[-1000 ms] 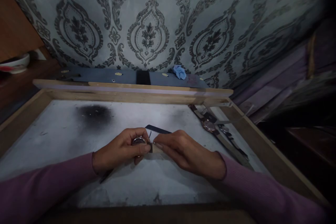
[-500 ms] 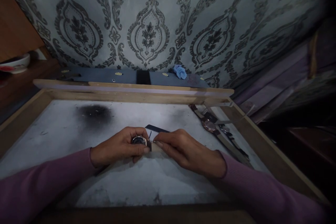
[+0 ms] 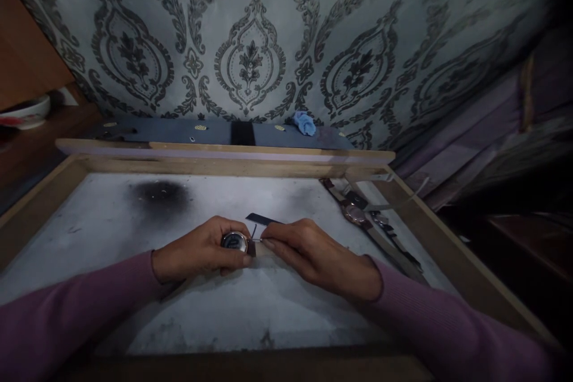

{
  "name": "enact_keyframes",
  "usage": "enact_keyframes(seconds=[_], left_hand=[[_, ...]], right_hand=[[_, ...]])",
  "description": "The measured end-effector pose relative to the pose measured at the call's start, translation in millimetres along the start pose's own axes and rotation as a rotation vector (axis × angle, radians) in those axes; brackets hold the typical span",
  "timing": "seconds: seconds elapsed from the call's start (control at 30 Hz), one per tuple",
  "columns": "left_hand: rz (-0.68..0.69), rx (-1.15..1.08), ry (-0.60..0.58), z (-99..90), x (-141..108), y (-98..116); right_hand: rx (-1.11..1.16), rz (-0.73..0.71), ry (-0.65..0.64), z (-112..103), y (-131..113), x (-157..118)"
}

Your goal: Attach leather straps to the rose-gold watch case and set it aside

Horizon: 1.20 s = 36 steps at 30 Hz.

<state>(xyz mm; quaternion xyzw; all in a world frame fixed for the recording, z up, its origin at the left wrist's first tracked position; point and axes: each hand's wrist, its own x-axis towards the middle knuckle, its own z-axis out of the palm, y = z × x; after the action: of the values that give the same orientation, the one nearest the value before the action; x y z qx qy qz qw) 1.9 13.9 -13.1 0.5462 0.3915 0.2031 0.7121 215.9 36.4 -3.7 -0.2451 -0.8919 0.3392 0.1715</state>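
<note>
A round wristwatch (image 3: 235, 242) with a dark face and a shiny metal case sits in my left hand (image 3: 203, 250), whose fingers and thumb are closed around it. A short brown strap piece (image 3: 252, 249) sticks out on its right side. My right hand (image 3: 313, 256) is closed in a pinch on a thin shiny metal piece (image 3: 258, 240), which meets the strap end by the case. Most of that piece is hidden by the fingers. Just behind the fingertips are a small dark pin-like stick (image 3: 254, 230) and a dark flat strip (image 3: 264, 219), partly covered by my right hand.
Several watches with straps, one a brown-strapped watch (image 3: 356, 213), lie at the right of the white tabletop (image 3: 201, 316). A raised wooden rim (image 3: 224, 166) borders it. A crumpled blue cloth (image 3: 304, 123) lies beyond. At far left stands a bowl (image 3: 27, 112).
The view has shifted slightly. Both hands stay together at the watch, which has turned a little in my left hand. More of the dark stick and strip shows beside my right fingers.
</note>
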Motion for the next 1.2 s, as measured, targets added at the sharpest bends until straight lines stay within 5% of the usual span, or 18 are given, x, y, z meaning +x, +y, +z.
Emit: enact_keyframes(seconds=[0.83, 1.2], left_hand=[[-0.057, 0.046, 0.007, -8.5, 0, 0], [-0.090, 0.051, 0.019, -19.1, 1, 11]], right_hand=[[-0.007, 0.101, 0.112, 5, 8, 3], [0.290, 0.275, 0.243, 1, 23, 9]])
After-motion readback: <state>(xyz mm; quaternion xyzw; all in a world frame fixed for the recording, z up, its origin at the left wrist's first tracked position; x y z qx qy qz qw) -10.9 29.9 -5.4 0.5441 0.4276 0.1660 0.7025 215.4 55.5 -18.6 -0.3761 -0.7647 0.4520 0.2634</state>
